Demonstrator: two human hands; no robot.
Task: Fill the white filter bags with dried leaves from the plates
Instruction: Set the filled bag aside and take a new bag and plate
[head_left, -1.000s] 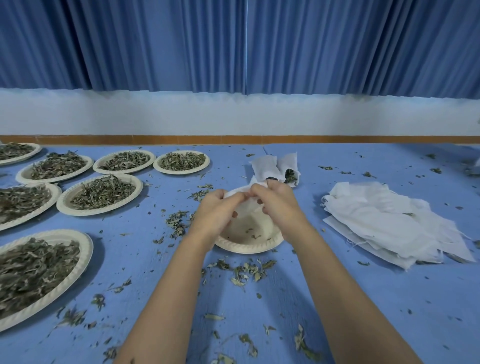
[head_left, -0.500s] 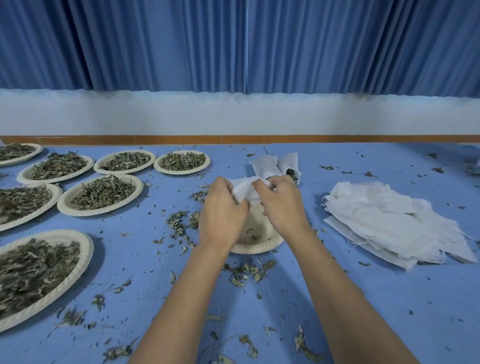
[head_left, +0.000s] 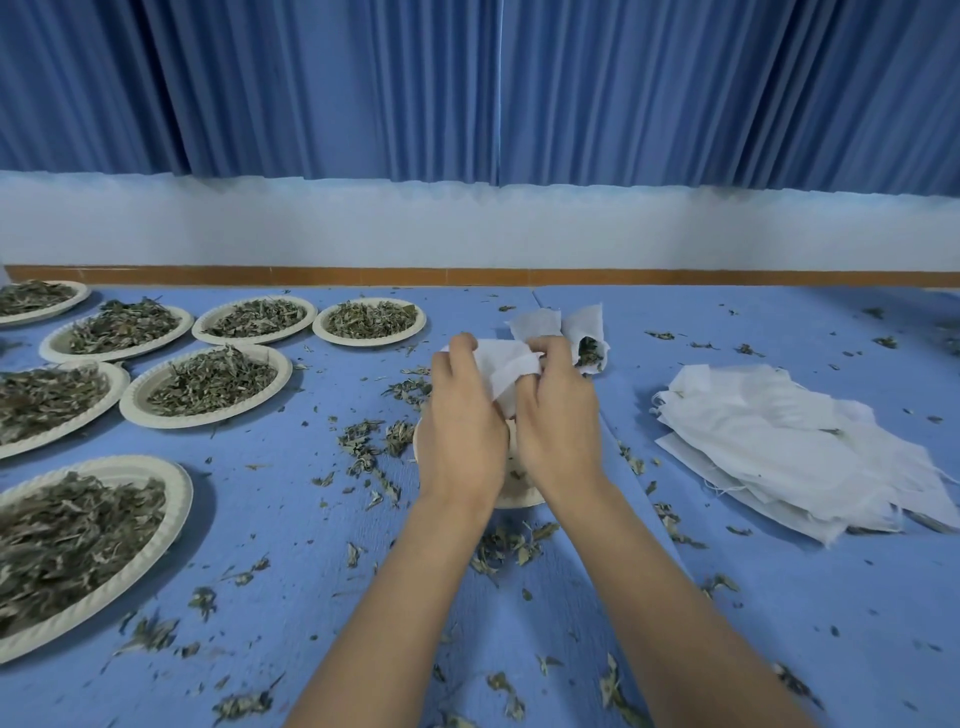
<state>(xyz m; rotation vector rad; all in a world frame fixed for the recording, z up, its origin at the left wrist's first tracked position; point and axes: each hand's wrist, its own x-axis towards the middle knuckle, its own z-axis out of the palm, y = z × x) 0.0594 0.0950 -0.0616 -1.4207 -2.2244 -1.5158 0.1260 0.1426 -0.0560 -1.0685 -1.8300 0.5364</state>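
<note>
Both my hands hold one white filter bag (head_left: 506, 366) up at the table's middle. My left hand (head_left: 460, 421) grips its left side and my right hand (head_left: 558, 421) grips its right side, fingers curled into the cloth. Beneath them lies a nearly empty paper plate (head_left: 517, 496), mostly hidden by my hands. Just behind stand filled filter bags (head_left: 584, 332) with leaves showing at one mouth. Plates heaped with dried leaves fill the left side, the nearest (head_left: 176, 483) at the front left, another (head_left: 130, 400) further back.
A pile of flat empty white filter bags (head_left: 795, 441) lies to the right. Loose dried leaves (head_left: 369, 447) are scattered over the blue table (head_left: 753, 597). More leaf plates (head_left: 369, 338) line the back left. A white wall and blue curtain rise behind.
My hands lifted the filter bag up off the plate and further from me, and bunched it tighter between them. The plates and the bag pile have not moved.
</note>
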